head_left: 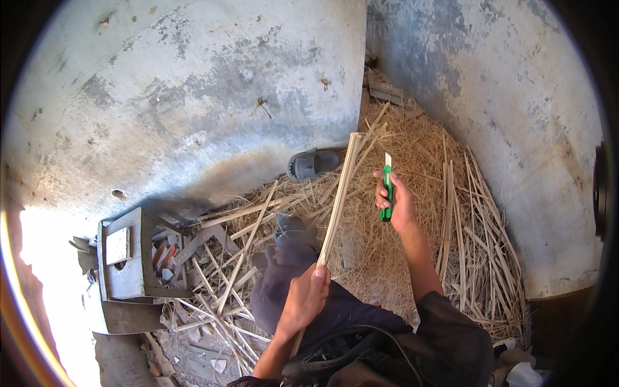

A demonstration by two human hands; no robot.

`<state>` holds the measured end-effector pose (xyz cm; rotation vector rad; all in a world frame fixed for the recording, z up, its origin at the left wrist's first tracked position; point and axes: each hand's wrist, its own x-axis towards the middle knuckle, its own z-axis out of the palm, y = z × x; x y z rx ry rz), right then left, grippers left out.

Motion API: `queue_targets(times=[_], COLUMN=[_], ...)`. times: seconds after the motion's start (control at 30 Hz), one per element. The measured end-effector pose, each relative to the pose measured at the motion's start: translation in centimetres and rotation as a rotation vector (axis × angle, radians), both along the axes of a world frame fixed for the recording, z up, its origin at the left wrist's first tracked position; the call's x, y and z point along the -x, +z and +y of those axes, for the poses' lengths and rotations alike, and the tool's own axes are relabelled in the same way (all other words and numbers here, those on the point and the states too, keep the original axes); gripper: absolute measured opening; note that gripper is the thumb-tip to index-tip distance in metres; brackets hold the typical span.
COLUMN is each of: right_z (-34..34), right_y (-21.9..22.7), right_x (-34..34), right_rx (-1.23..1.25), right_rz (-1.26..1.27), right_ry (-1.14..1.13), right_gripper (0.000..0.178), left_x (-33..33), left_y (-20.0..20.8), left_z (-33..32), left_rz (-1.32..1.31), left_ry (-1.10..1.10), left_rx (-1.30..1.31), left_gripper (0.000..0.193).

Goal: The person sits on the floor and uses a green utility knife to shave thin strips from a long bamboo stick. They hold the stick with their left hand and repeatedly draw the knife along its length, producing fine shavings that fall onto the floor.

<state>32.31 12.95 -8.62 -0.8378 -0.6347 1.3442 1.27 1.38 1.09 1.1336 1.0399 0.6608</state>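
Person holding a pale stick and a green cutter.
From here, I see the left hand clasp the stick low, tip slanting above straw; the right hand's fingers grip the cutter, blade out, apart from the stick. I judge the stick light, stiff, splintery, best held low. I can read no writing.

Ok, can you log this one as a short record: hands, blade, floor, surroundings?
Left hand: grips lower part of long pale wood strip
Right hand: holds green utility knife
Blade: exposed, pointing away, apart from strip
Floor: curly shavings, loose strips at right
Near wall: dark grey slide sandal
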Motion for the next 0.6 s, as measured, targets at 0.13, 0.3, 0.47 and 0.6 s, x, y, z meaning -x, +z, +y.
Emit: queue_targets(times=[0.13,0.3,0.47,0.6], right_z=[-1.6,-3.1,-4.7,-6.3], right_y=[-0.7,0.0,3.0,4.3], right_x=[1.5,3.2,4.6,5.3], right_rx=[-0.056,-0.12,-0.244,-0.36], right_rz=[0.046,-0.038,-0.289,-0.592], right_ry=[0.011,0.002,-0.021,-0.009], right_gripper=[0.054,0.059,0.048,0.039], left_x=[-0.3,-0.1,0.2,0.6], left_y=[-0.1,-0.7,1.0,0.3], left_z=[0.0,0.7,1.3,1.5], left_rz=[0.012,-0.024,-0.081,-0.174], left_ry=[0.017,0.003,-0.051,-0.044], left_rx=[-0.04,-0.098,-0.083,0.015], left_gripper=[0.049,0.053,0.053,0.048])
